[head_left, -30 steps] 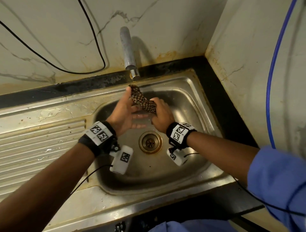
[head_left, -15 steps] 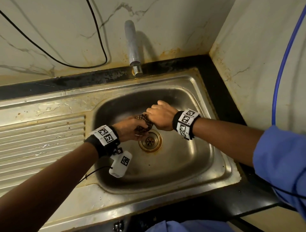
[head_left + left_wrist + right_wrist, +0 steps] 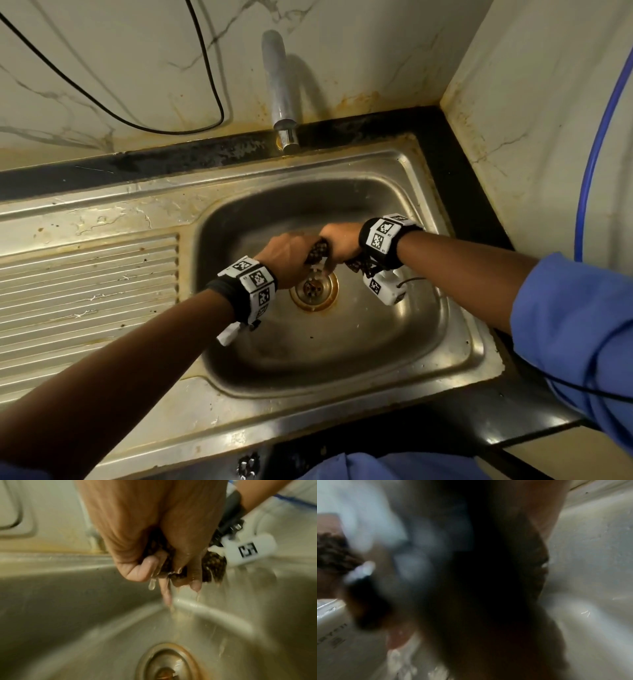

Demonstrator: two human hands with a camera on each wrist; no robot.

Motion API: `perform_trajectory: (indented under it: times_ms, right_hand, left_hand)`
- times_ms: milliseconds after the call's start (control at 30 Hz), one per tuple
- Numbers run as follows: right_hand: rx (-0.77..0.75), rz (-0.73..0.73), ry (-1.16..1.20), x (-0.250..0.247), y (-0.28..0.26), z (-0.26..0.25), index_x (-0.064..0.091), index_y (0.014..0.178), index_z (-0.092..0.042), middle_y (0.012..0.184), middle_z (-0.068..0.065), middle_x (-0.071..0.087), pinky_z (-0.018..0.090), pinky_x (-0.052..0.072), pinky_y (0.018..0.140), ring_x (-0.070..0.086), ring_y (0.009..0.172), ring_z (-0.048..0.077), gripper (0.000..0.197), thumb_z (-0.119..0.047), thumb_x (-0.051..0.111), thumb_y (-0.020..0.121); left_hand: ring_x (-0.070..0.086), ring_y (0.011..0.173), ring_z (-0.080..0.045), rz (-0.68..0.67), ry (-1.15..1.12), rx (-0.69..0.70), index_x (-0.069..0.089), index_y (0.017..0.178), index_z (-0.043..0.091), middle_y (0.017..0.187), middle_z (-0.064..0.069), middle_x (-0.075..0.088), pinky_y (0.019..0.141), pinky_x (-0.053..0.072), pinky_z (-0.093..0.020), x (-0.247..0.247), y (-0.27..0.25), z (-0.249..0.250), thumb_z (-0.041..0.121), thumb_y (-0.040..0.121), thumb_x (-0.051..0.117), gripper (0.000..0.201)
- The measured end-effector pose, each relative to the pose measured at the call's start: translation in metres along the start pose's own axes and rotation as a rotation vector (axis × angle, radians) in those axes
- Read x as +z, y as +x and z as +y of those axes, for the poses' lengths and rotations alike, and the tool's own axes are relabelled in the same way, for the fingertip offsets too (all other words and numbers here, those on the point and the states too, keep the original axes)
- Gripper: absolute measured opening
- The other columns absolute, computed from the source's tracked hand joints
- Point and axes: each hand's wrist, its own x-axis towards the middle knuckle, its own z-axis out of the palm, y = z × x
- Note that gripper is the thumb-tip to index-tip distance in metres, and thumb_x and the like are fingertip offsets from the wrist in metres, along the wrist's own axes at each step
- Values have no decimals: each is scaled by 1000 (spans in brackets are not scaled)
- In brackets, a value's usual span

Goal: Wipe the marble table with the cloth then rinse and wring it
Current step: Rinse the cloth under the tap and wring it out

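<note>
both hands meet over the middle of the steel sink [image 3: 455,346], just above the drain [image 3: 313,291]. the left hand [image 3: 286,255] is clamped in a fist around the left end of the cloth [image 3: 318,250], a dark checked rag rolled into a tight rope. the right hand [image 3: 340,241] is clamped on the other end, knuckles up, its fist touching the left one. a short stretch of cloth shows between the two fists, and a dark tail of it pokes out on the right below the right wrist.

the left wrist view shows the left hand [image 3: 137,536] with its fingers [image 3: 145,568] curled round the wet cloth [image 3: 214,566], and murky water [image 3: 176,616] running off the fingertips in thin streams toward the drain [image 3: 169,664] in the sink [image 3: 60,615].

the right wrist view is mostly dark blur; only a bit of the braided-looking cloth [image 3: 335,553] shows at the left edge, and the right hand cannot be made out there.

a grey tap spout [image 3: 281,92] stands at the far rim of the sink, pointing down at its far edge. a ribbed draining board [image 3: 85,291] lies to the left of the basin. the black tabletop [image 3: 462,192] frames the sink at the far and right sides. a black cable [image 3: 205,68] hangs on the marbled far wall and a blue hose [image 3: 596,144] runs down the right wall.
</note>
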Motion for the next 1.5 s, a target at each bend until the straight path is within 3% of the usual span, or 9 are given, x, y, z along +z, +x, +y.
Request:
perform_trajectory:
  times_ms: [100, 233, 367, 567, 733, 867, 1067, 1267, 1500]
  right_hand:
    - [-65, 73, 228, -6, -8, 8, 56, 117, -20, 85, 0, 67, 23, 50, 51, 66, 60, 6, 54, -6, 82, 72]
    - [-167, 363, 250, 5, -14, 25, 23, 148, -35, 138, 8, 47, 33, 47, 92, 49, 124, 19, 110, -23, 89, 62]
    - [-232, 662, 414, 27, -25, 29, 23, 151, -26, 149, 9, 34, 36, 39, 105, 34, 137, 19, 109, -17, 88, 64]
    - [-216, 983, 426, 60, -10, 14, 17, 152, -25, 159, 10, 7, 28, 32, 108, 21, 145, 24, 109, -12, 85, 68]
    - [-321, 1179, 517, 46, 0, -6, 51, 128, -10, 128, 12, 42, 11, 45, 84, 51, 105, 14, 59, -9, 76, 74]
    - [-278, 1070, 258, 27, -2, -7, 57, 102, -15, 100, 3, 53, 26, 43, 63, 52, 80, 15, 36, -21, 75, 72]
    - [31, 542, -306, 17, -7, -1, 56, 76, -22, 76, 2, 64, 29, 43, 59, 63, 72, 27, 17, -38, 57, 80]
    - [212, -61, -63, 6, -2, -5, 60, 57, -13, 53, 1, 52, 23, 34, 51, 45, 51, 18, 12, -11, 66, 67]
    - [126, 86, -188, -3, 2, -1, 64, 66, -18, 62, -3, 60, 23, 39, 52, 56, 58, 14, 14, -24, 75, 72]
  left_hand:
    - [64, 94, -23, 68, -178, -106, 62, 111, 23, 105, -3, 68, 81, 52, -34, -1, -3, -1, 25, 88, 59, 23]
    - [64, 82, -21, 166, -412, -326, 67, 97, 20, 92, -3, 69, 73, 52, -32, -4, -5, -8, 26, 87, 59, 14]
    - [42, 51, -14, 181, -1052, -560, 62, 88, 8, 73, -11, 51, 44, 37, -23, -9, -4, -9, 18, 92, 58, 11]
    - [30, 44, -6, -52, -1529, -571, 55, 97, 12, 68, -3, 48, 40, 28, -16, -28, -2, 0, 16, 94, 55, 5]
    - [29, 42, -4, -220, -1553, -523, 52, 98, 14, 68, -1, 48, 39, 26, -14, -40, -1, -10, 19, 93, 54, 8]
    - [37, 42, -7, -228, -1339, -441, 58, 96, 10, 69, -4, 53, 38, 31, -16, -42, -5, -17, 16, 92, 58, 8]
    - [65, 88, -16, -11, 39, -46, 62, 106, 31, 96, 6, 67, 71, 45, -25, -29, -3, -15, 30, 88, 61, 18]
    - [61, 96, -27, 14, 194, 223, 56, 126, 24, 112, -2, 61, 76, 49, -35, -11, -8, -15, 20, 89, 57, 38]
    - [61, 96, -26, 14, 175, 92, 51, 122, 22, 113, -3, 60, 78, 52, -40, -6, -9, -14, 32, 87, 58, 37]
